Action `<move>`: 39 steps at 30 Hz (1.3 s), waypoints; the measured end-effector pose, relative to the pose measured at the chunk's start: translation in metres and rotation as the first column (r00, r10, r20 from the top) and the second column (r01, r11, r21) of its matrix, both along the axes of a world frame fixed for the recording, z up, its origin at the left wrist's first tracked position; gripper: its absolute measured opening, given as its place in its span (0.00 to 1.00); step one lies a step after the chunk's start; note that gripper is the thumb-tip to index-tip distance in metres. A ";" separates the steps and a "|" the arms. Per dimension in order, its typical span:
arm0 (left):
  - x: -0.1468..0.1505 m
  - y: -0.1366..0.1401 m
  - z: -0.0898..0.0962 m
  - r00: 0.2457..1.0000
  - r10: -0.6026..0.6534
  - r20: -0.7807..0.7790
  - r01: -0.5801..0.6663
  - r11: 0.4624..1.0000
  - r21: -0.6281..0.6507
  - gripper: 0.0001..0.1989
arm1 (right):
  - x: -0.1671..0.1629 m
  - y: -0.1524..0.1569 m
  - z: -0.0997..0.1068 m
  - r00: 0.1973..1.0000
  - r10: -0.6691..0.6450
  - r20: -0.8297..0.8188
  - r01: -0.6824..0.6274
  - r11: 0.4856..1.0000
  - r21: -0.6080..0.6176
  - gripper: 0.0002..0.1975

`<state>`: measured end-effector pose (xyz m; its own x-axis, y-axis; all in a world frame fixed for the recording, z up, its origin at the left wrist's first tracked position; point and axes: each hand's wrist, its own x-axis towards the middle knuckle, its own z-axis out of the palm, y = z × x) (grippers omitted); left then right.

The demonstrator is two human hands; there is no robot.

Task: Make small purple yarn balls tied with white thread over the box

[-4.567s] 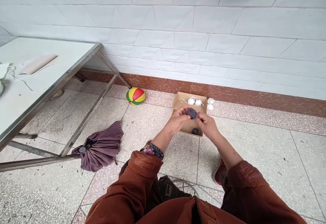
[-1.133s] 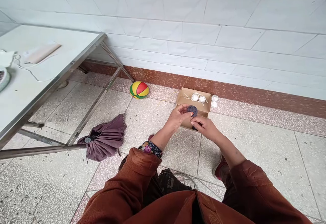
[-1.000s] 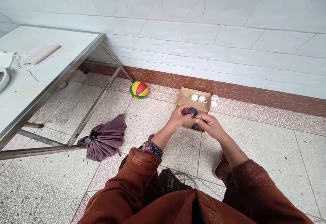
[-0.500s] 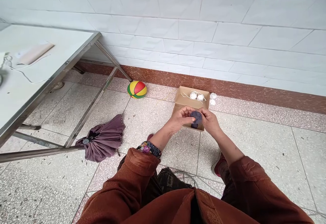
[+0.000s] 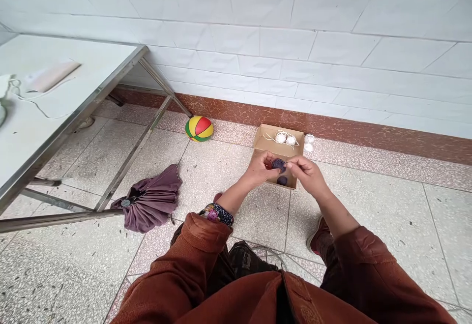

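Observation:
Over an open cardboard box [image 5: 262, 139] on the floor, my left hand [image 5: 259, 169] grips a small dark blue-purple ball of yarn [image 5: 279, 164] between thumb and fingers. Just to its right, my right hand [image 5: 307, 173] pinches a strand at the ball's side; the strand's end is hidden by the fingertips. A second dark yarn ball [image 5: 282, 180] lies in the near half of the box. Two white yarn balls [image 5: 280, 138] with loose ends sit in the far half. More white yarn [image 5: 309, 139] rests on the floor against the box's right side.
A metal-framed table [image 5: 92, 63] stands on the left, with a pinkish folded item [image 5: 54, 76] and a white cord on it. A striped ball [image 5: 199, 128] lies by the table leg. A gathered purple cloth [image 5: 153, 198] lies on the floor. A tiled wall [image 5: 228, 34] rises behind the box.
My right hand has moved slightly right, away from the ball, drawing the strand out. The held ball has turned and shifted a little left, showing more of the dark ball below.

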<state>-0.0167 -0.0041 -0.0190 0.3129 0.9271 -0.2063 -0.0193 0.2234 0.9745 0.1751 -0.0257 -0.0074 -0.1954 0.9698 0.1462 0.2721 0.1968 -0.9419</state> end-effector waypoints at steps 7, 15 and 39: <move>0.001 -0.005 0.008 0.939 -0.141 0.315 0.166 0.985 -0.055 0.21 | -0.001 0.009 -0.025 0.990 -0.138 0.041 0.142 0.985 -0.096 0.14; -0.004 0.008 -0.005 0.977 0.146 0.156 -0.149 0.989 0.011 0.18 | -0.023 -0.008 -0.022 0.976 0.157 0.151 -0.156 0.988 -0.018 0.15; -0.002 0.009 -0.005 0.967 0.158 0.198 -0.163 0.987 0.006 0.20 | -0.027 -0.010 -0.017 0.959 0.240 0.149 -0.240 0.971 -0.019 0.15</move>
